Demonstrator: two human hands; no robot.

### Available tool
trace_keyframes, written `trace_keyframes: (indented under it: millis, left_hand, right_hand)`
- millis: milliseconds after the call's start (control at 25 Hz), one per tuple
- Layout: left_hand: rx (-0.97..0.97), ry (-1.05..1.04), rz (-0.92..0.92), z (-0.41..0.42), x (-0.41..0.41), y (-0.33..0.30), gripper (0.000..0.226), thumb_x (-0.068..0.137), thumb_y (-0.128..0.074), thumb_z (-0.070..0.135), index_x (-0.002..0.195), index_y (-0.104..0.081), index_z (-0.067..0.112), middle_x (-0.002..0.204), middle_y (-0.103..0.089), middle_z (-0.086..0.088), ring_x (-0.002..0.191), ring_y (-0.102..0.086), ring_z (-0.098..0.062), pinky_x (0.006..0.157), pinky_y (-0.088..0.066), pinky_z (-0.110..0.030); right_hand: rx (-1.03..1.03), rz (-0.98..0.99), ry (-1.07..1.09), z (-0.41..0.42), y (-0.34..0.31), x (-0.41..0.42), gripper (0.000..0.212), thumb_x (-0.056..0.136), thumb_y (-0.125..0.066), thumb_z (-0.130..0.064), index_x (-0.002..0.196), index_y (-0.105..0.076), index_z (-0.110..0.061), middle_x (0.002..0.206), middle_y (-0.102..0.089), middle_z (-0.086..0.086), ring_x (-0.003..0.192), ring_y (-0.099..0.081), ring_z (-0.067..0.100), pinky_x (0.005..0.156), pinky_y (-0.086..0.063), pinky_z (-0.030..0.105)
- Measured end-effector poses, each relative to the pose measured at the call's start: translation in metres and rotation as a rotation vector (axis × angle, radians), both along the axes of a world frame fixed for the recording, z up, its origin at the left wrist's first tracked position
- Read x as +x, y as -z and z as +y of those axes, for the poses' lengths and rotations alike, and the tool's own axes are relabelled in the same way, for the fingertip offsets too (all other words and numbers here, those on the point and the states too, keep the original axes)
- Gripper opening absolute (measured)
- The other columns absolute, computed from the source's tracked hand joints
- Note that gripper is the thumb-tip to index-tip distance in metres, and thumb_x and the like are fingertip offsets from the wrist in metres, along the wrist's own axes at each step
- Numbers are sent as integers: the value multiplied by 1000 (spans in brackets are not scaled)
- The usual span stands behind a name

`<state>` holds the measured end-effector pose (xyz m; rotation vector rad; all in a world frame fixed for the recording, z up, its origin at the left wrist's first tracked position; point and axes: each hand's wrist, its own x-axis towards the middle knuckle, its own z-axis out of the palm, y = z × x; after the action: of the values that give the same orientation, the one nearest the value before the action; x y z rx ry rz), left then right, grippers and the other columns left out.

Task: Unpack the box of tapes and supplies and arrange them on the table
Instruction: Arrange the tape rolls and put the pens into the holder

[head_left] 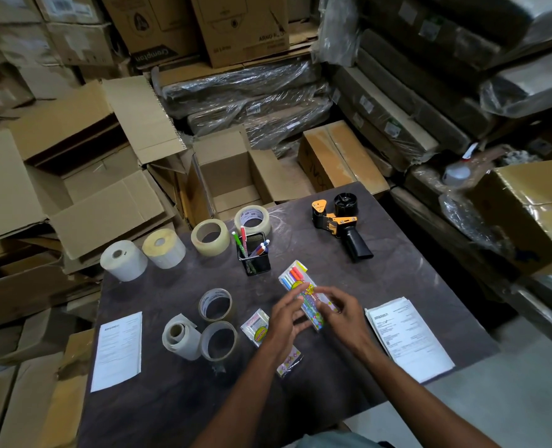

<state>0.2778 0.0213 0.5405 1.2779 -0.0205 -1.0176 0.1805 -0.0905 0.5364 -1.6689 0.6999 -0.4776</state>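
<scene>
While the dark table (397, 286) fills the lower middle of the view, the scene is set out below.

Surface: a dark, scuffed tabletop with pale scratch marks near its far edge.
Room: stacked cardboard cartons (74, 202) are seen on the left and behind; plastic-wrapped bundles (252, 98) are piled at the back and right. An open box (232, 179) stands just beyond the table's far edge.
Far row: two white label rolls (124, 260) and two clear tape rolls (210, 237) are lined up, with a mesh pen holder (255, 260) just beside them.
Dispenser: a black and orange tape gun (342, 224) lies near the far right corner.
Near group: more tape rolls (216, 305) are gathered left of centre.
Marker pack (295, 276): held above the table's middle, tilted, its far end sticking out past the fingers.
Left hand (287, 318): fingers are curled against the pack's near left side.
Right hand (342, 312): fingers are closed on the pack's right edge.
Small packets (257, 328): lying flat under the left wrist.
Papers: one printed sheet (118, 350) at the left edge, a stack of sheets (407, 341) at the right.
Writing: "amazon.in" is read on the papers; "Crompton" is read upside down on a rear carton (155, 27).
</scene>
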Motion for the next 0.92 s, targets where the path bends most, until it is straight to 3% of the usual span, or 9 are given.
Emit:
trace_keyframes:
  millis: [160,320,400,480,560,640,760,920]
  left_hand:
    - [-32,-90,-16,-1,1,-2,39,97,-45,-5,126,-65,12,119,-70,-17,105,-67,-28,83,-59,-38]
    - [-59,-133,-32,4,2,-3,43,94,-44,-13,126,-64,8,114,-72,-16,100,-69,-26,83,-60,-37]
    - [-68,-150,-31,6,6,-4,46,93,-45,-15,128,-64,8,109,-74,-13,96,-71,-24,80,-61,-38]
    - [-83,-172,-27,8,14,-4,46,92,-46,-16,129,-63,6,115,-72,-14,99,-71,-27,83,-61,-42]
    - [-100,-185,-6,9,20,-5,45,92,-47,-16,130,-61,4,115,-71,-15,100,-70,-27,84,-61,-43]
    - [-105,-186,21,10,23,-7,45,92,-48,-16,130,-61,4,110,-73,-12,99,-71,-26,84,-61,-42]
    - [-111,-194,56,12,27,-7,45,92,-48,-16,131,-61,4,111,-73,-12,104,-69,-28,87,-59,-45]
    - [-116,-228,92,14,29,-7,44,92,-50,-15,130,-61,4,120,-68,-18,109,-67,-32,87,-59,-46]
  right_hand:
    - [243,-72,18,5,-10,-1,42,87,-68,9,117,-63,-19,91,-77,4,83,-73,10,71,-58,22]
    - [101,-24,3,9,-11,-9,30,81,-79,-5,104,-72,-23,92,-77,-7,81,-73,11,72,-59,26]
    - [97,-6,-47,11,-9,-14,30,76,-85,-9,102,-75,-21,92,-77,-4,75,-72,13,69,-58,28]
    - [202,-34,-84,14,-8,-15,42,74,-85,-3,111,-72,-15,96,-78,5,83,-74,18,77,-59,30]
    - [429,-97,-60,16,-9,-13,51,76,-78,11,122,-65,-6,103,-76,14,89,-72,22,80,-59,31]
    - [600,-133,-39,18,-13,-10,54,81,-65,18,128,-62,-8,115,-74,13,96,-69,21,77,-59,26]
    - [636,-149,-37,15,-18,-4,56,85,-54,20,129,-63,-13,124,-71,5,100,-68,19,76,-57,25]
    - [611,-149,20,15,-14,2,53,88,-54,18,132,-58,-11,125,-70,10,105,-70,22,78,-59,28]
